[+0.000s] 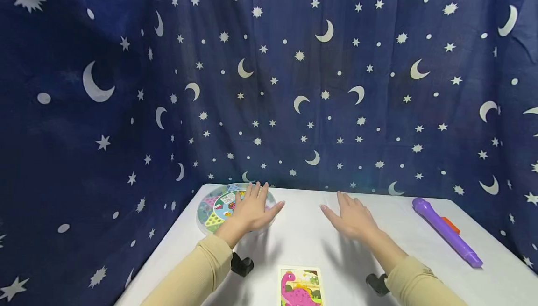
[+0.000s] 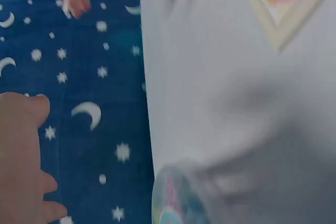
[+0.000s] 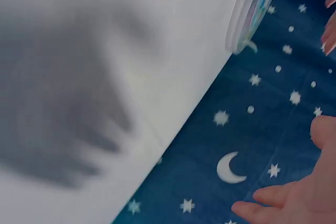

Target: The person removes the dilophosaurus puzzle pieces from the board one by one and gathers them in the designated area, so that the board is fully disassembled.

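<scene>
"Where's the left hand (image 1: 252, 210)?"

"Left of centre in the head view's lower half, palm down, fingers spread and grasping nothing. It overlaps the round patterned case (image 1: 206, 212), hiding its right part."

"Touching it?"

"No, the left wrist view shows them apart: hand at the left edge, case at the bottom."

"And the right hand (image 1: 355, 217)?"

"Right of centre, fingers extended, its grip slack and bare, with a shadow on the white table (image 1: 302, 231) below. The case lies well apart from it, towards the left of the frame."

"What's nearest otherwise?"

"The pink dinosaur picture (image 1: 298, 287) lies at the bottom centre, between the forearms and nearer the lower edge than either hand. The purple rod (image 1: 447, 233) slants at the lower right, beyond the right hand, beside an orange piece (image 1: 450, 225)."
</scene>
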A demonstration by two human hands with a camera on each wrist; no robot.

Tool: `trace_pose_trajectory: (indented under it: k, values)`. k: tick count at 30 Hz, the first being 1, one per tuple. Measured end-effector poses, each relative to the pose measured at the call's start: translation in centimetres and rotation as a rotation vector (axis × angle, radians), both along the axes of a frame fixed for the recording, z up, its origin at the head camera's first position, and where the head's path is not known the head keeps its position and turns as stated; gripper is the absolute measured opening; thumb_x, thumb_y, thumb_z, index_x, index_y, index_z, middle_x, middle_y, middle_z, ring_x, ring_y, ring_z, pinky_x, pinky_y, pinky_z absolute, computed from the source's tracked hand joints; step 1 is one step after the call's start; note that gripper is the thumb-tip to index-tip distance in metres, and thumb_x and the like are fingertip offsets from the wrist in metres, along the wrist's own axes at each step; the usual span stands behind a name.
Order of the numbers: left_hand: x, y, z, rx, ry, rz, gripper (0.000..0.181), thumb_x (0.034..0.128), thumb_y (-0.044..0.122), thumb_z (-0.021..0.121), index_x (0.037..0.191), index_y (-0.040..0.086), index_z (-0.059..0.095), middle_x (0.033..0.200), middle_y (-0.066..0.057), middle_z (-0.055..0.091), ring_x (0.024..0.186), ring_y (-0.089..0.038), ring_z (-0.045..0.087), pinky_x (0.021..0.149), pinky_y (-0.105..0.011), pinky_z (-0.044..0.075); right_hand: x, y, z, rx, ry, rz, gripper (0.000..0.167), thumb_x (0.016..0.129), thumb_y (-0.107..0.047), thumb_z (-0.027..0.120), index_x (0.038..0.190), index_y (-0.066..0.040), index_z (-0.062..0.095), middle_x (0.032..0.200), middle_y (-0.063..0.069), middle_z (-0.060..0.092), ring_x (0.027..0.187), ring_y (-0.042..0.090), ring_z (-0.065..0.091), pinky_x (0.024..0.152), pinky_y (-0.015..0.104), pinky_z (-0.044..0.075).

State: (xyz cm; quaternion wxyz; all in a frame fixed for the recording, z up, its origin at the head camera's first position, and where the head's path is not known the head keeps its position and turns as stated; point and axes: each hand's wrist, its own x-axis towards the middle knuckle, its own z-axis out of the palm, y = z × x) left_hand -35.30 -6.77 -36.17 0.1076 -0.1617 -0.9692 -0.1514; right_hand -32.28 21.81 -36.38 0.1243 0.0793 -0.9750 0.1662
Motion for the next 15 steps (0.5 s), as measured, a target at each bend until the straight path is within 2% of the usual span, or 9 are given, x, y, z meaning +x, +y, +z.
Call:
trace_pose_trajectory:
  k: [4, 9, 12, 15]
  values:
    - [1.2, 0.5, -1.5, 0.065, 0.019, -0.093, 0.089, 0.0982, 0.073, 0.037, 0.161, 0.009, 0.033, 0.164, -0.016, 0.031, 0.153, -0.038, 0.020, 0.116, -0.068, 0.014, 1.0, -0.8, -1.7, -0.092, 0.017, 0.067, 0.085, 0.104, -0.054, 0.047, 0.147, 0.018, 0.037, 0.147, 0.039, 0.042, 0.136, 0.057, 0.039, 0.110, 0.065, 0.031]
    - [3.4, -0.1, -4.7, 0.088, -0.003, -0.170, 0.086, 0.0995, 0.071, 0.039, 0.157, 0.007, 0.039, 0.161, -0.015, 0.038, 0.151, -0.040, 0.024, 0.113, -0.070, 0.018, 3.0, -1.3, -4.2, -0.193, -0.077, 0.139, 0.074, 0.105, -0.049, 0.052, 0.145, 0.013, 0.045, 0.143, 0.034, 0.050, 0.135, 0.052, 0.044, 0.109, 0.065, 0.033]
    - [4.5, -0.9, -6.2, 0.125, -0.012, -0.213, 0.086, 0.1002, 0.070, 0.038, 0.157, 0.007, 0.039, 0.160, -0.015, 0.039, 0.150, -0.043, 0.025, 0.112, -0.071, 0.020, 3.5, -1.3, -4.9, -0.254, -0.124, 0.201, 0.066, 0.102, -0.047, 0.059, 0.140, 0.006, 0.054, 0.139, 0.028, 0.056, 0.131, 0.048, 0.050, 0.105, 0.065, 0.038]
    - [5.6, -1.4, -7.3, 0.180, -0.016, -0.256, 0.085, 0.1003, 0.070, 0.038, 0.156, 0.007, 0.040, 0.158, -0.016, 0.041, 0.148, -0.046, 0.027, 0.112, -0.071, 0.021, 3.3, -1.1, -4.9, -0.308, -0.146, 0.290, 0.052, 0.098, -0.039, 0.068, 0.131, 0.001, 0.062, 0.131, 0.019, 0.063, 0.117, 0.041, 0.061, 0.093, 0.060, 0.050]
